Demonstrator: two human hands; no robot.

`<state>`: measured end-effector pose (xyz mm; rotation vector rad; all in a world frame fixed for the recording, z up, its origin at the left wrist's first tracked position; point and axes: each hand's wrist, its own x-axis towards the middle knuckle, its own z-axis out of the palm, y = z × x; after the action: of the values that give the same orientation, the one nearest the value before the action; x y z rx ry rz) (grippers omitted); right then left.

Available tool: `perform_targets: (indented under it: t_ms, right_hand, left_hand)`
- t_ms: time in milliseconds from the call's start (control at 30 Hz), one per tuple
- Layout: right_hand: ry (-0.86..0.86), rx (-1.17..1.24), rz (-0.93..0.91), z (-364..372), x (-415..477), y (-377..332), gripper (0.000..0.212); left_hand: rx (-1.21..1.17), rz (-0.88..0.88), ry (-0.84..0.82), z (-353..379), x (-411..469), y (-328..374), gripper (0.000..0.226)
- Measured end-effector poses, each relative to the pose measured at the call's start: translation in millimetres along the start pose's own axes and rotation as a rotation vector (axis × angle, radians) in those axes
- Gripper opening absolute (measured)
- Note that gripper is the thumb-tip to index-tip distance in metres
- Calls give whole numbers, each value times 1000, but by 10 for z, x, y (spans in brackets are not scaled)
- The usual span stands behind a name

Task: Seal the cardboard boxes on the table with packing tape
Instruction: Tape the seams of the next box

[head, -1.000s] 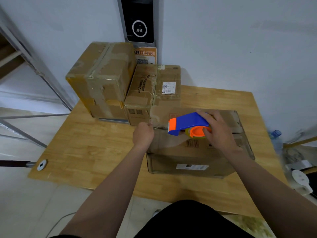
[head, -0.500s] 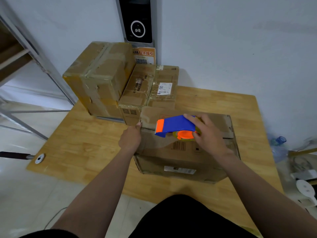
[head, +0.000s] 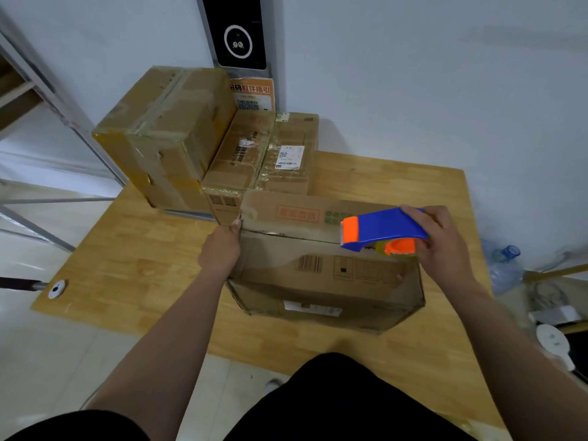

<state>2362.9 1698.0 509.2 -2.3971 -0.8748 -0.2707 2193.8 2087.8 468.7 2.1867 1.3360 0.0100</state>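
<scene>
A wide cardboard box (head: pixel 318 268) lies on the wooden table (head: pixel 127 265) in front of me, its top flaps down with a seam running left to right. My right hand (head: pixel 445 246) grips a blue and orange tape dispenser (head: pixel 381 230) over the right part of that seam. My left hand (head: pixel 221 249) presses against the box's left top edge, fingers curled at the corner. Two taped boxes stand behind: a tall one (head: pixel 165 135) at the left and a lower one (head: pixel 264 157) with a white label.
A black device with a round screen (head: pixel 238 33) hangs on the white wall above an orange sign (head: pixel 251 93). A clear water bottle (head: pixel 506 268) and white items lie on the floor at the right. Metal frame legs (head: pixel 47 90) stand at the left.
My right hand has drawn the dispenser rightward along the box top. My left hand stays at the box's left edge. The view has shifted slightly.
</scene>
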Motion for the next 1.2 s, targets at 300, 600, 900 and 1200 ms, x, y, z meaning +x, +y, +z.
perform_targets:
  t_ms: [300, 600, 900, 1200]
  right_hand:
    - [2, 8, 65, 57, -47, -70, 75]
    - [-30, -19, 97, 39, -12, -138, 75]
    - [-45, -36, 74, 43, 5, -161, 76]
    - [-53, -22, 70, 14, 5, -192, 74]
  left_hand:
    - [35, 162, 95, -15, -37, 16, 56]
    - [476, 550, -88, -9, -443, -34, 72]
    - [660, 556, -149, 134, -643, 147, 90]
    - [575, 688, -349, 538, -1062, 774, 88]
